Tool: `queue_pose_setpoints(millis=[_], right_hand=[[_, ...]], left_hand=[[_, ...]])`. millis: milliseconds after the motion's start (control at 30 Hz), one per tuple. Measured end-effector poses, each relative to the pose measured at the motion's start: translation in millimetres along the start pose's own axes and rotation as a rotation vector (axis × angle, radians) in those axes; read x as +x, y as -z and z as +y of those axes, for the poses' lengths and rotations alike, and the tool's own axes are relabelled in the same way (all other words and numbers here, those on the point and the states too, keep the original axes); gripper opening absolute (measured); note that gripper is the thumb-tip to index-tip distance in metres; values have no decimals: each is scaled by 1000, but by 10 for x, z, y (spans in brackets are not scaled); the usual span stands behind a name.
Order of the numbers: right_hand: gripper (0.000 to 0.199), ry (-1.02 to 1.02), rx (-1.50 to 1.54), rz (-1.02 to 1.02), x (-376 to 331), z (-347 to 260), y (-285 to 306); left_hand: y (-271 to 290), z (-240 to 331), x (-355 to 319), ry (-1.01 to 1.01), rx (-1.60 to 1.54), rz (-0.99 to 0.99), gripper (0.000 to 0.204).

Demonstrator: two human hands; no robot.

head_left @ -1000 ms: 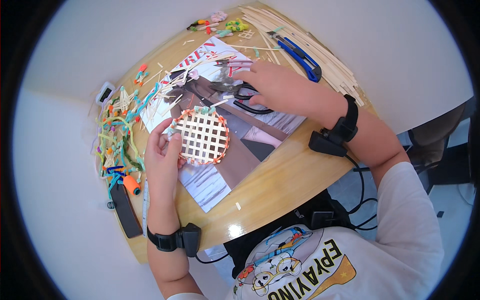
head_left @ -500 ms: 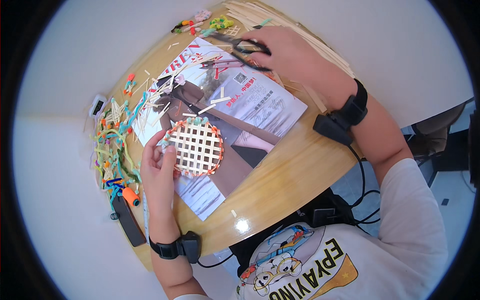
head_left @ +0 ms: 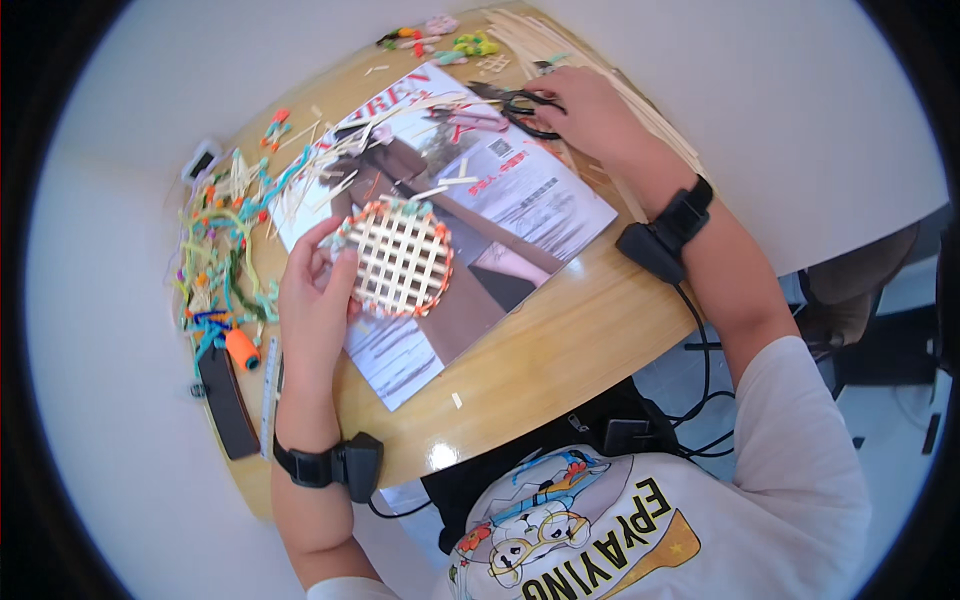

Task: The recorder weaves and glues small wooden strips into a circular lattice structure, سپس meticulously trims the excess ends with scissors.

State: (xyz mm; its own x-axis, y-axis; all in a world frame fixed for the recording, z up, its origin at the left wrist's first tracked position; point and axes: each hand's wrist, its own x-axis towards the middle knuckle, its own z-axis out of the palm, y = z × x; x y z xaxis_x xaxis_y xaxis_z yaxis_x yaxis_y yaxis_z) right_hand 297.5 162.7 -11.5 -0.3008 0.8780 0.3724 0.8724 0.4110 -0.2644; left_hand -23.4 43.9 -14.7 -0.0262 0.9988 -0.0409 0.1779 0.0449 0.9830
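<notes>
My left hand (head_left: 318, 290) pinches the left rim of a round woven disc (head_left: 402, 260), a lattice of pale flat strips edged with orange and light-blue wrapping. The disc is held over a magazine (head_left: 540, 215). At the far right, my right hand (head_left: 590, 115) has its fingers at the black handles of a pair of scissors (head_left: 522, 106). The blades point left, at the magazine's upper edge. Part of the grip is hidden. Beside the scissors lies a pink-handled tool (head_left: 475, 118), and cut strip pieces (head_left: 455, 180) are scattered on the magazine.
Long pale strips (head_left: 640, 115) lie along the table's far right edge. Tangled coloured yarn (head_left: 225, 235), an orange thread spool (head_left: 241, 349), a dark oblong case (head_left: 228, 405) and a ruler (head_left: 269, 395) lie at left. Small colourful pieces (head_left: 475, 44) sit at the back.
The scissors have moved down onto the table area beside the pink-handled tool, with my right hand still at their handles. My left hand keeps hold of the disc. The whole view has shifted slightly.
</notes>
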Motion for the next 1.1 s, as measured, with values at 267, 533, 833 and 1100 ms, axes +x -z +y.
queue_pose_setpoints(millis=[267, 533, 833, 1100], right_hand=[[41, 0, 869, -266, -148, -868, 30], [34, -193, 1121, -501, -200, -1007, -56], [33, -301, 913, -41, 74, 116, 28], [41, -526, 896, 25, 56, 364, 239]], left_hand=[[-47, 118, -56, -83, -162, 67, 38], [-89, 131, -52, -98, -131, 9, 40], [-136, 58, 5, -109, 91, 29, 40], [-148, 50, -29, -85, 85, 12, 37]])
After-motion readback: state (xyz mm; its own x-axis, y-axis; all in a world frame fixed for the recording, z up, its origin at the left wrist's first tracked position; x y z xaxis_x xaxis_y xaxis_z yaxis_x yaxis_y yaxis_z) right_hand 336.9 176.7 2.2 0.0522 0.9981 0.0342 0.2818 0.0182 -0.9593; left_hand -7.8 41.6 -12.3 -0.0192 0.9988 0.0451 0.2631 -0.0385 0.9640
